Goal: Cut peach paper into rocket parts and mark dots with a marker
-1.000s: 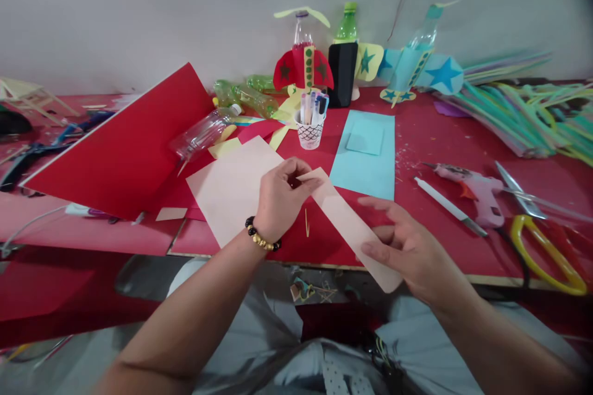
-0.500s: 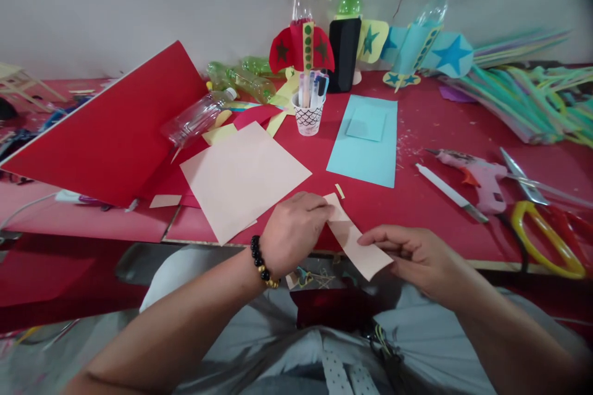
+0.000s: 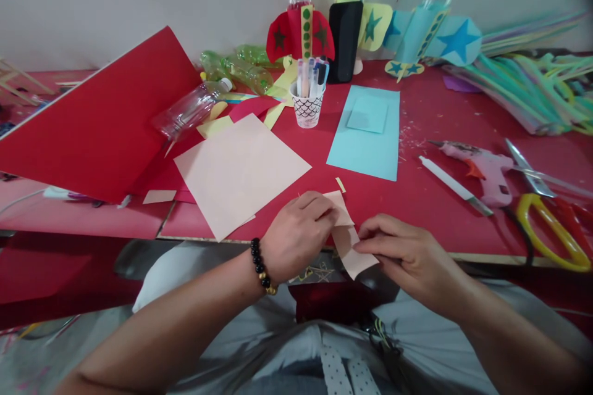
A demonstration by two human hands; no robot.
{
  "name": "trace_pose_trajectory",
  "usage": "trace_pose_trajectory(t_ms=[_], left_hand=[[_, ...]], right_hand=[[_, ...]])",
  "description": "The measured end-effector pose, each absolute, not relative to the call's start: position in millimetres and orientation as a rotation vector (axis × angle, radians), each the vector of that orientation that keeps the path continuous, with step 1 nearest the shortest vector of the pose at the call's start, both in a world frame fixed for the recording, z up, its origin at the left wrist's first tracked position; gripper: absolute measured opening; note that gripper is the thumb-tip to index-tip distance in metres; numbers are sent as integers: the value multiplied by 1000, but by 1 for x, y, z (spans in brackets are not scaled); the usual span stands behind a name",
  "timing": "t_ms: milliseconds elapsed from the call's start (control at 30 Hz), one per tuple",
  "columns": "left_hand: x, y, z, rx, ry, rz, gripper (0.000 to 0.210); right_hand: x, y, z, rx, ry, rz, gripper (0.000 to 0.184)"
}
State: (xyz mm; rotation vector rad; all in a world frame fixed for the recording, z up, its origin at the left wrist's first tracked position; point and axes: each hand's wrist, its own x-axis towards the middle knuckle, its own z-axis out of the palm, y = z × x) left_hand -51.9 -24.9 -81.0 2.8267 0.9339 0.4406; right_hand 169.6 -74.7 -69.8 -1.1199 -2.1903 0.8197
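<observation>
A narrow strip of pale peach paper [image 3: 348,245] is held between my two hands at the table's front edge. A crease crosses it, with the upper part tilted against the lower. My left hand [image 3: 299,236], with a beaded bracelet at the wrist, pinches the strip's left side near the crease. At the lower right edge, the fingers of my right hand [image 3: 403,253] are closed on the paper, thumb partly hidden. A large peach sheet [image 3: 243,176] lies left of the strip. Beyond it are a light blue sheet [image 3: 364,157] and a tiny yellow scrap [image 3: 340,184].
On the right lie a white pen-like cutter [image 3: 447,179], a pink glue gun [image 3: 491,176] and yellow-handled scissors [image 3: 549,231]. A paper cup of pens [image 3: 307,108] stands mid-table. Decorated bottles [image 3: 301,31] line the wall. A red board [image 3: 106,123] leans at left.
The strip, flatter and longer before, now bends at a crease across its middle. My right hand has moved slightly left, closer to my left hand. The whole view has shifted a little.
</observation>
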Motion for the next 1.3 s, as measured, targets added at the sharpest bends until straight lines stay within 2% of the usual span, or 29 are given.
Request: trace_pose_trajectory(t_ms=[267, 533, 733, 1033, 1300], left_hand=[[-60, -29, -81, 2765, 854, 427, 28], [-65, -32, -82, 2755, 833, 369, 35], [-66, -31, -82, 2745, 812, 381, 33], [-65, -30, -78, 2722, 816, 372, 30], [-73, -27, -79, 2721, 767, 534, 27]], right_hand=[[173, -76, -76, -1060, -2299, 595, 30], [175, -78, -79, -1041, -2258, 559, 27], [176, -76, -79, -1038, -2244, 555, 24], [170, -63, -67, -1220, -2113, 805, 19], [157, -46, -63, -1421, -2013, 892, 14]])
